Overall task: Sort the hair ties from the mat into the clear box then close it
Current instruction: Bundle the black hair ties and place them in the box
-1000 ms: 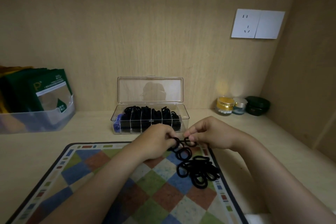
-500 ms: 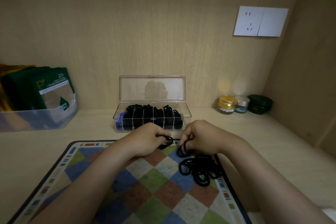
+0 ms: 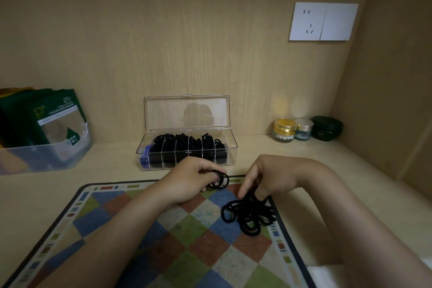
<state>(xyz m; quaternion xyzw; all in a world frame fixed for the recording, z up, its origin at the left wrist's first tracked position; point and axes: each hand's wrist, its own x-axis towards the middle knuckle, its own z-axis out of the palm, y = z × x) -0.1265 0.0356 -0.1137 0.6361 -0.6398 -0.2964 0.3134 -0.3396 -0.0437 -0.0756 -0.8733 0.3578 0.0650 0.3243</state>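
Note:
A pile of black hair ties (image 3: 250,216) lies near the right edge of the checkered mat (image 3: 145,229). My right hand (image 3: 273,177) reaches down into the top of that pile and its fingertips pinch ties there. My left hand (image 3: 194,179) hovers over the mat's far edge and grips a few black hair ties (image 3: 221,180) looped at its fingers. Behind both hands stands the clear box (image 3: 187,152), its lid (image 3: 186,112) upright and open, its divided compartments packed with black ties and something blue at the left end.
A clear bin (image 3: 44,154) with green packets sits at the far left. Small jars (image 3: 284,130) and a dark green lidded pot (image 3: 326,128) stand in the back right corner. A wall socket (image 3: 323,21) is above them.
My right hand has dropped from beside the left hand down onto the pile. My left hand kept its ties and shifted slightly left and lower.

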